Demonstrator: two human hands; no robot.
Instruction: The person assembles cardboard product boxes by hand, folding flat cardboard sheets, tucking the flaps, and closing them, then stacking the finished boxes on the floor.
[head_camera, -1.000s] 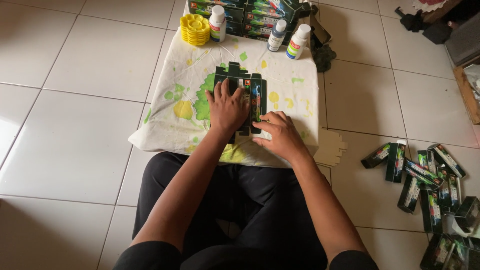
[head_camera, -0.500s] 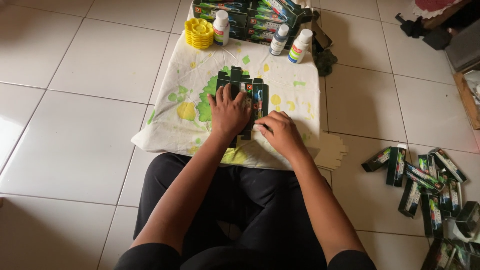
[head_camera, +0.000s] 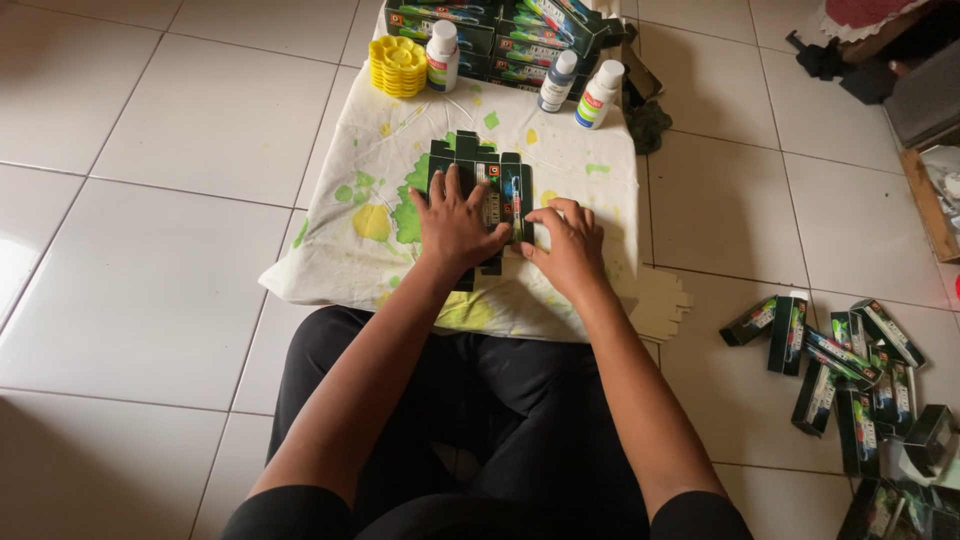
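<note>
The left hand (head_camera: 455, 222) lies palm down with fingers spread and extended, pressing flat on a dark green flattened carton (head_camera: 480, 190); it grips nothing. The right hand (head_camera: 568, 245) is partly curled, fingertips bearing on the carton's right edge, thumb toward the left hand; whether it pinches the card edge cannot be told. The carton lies flat on a paint-stained white cloth (head_camera: 350, 250) spread on the tiled floor (head_camera: 180, 150), directly ahead of the person's knees. Its panels run as parallel strips, long axis pointing away from the person toward the top of the view, with flap tabs showing at the far end and a tab protruding near the left wrist. At the cloth's far edge stand a stack of yellow palettes (head_camera: 398, 66) and three white bottles (head_camera: 441, 56), backed by stacked green boxes (head_camera: 500, 30). More green boxes (head_camera: 850, 360) lie scattered on the floor well to the right.
</note>
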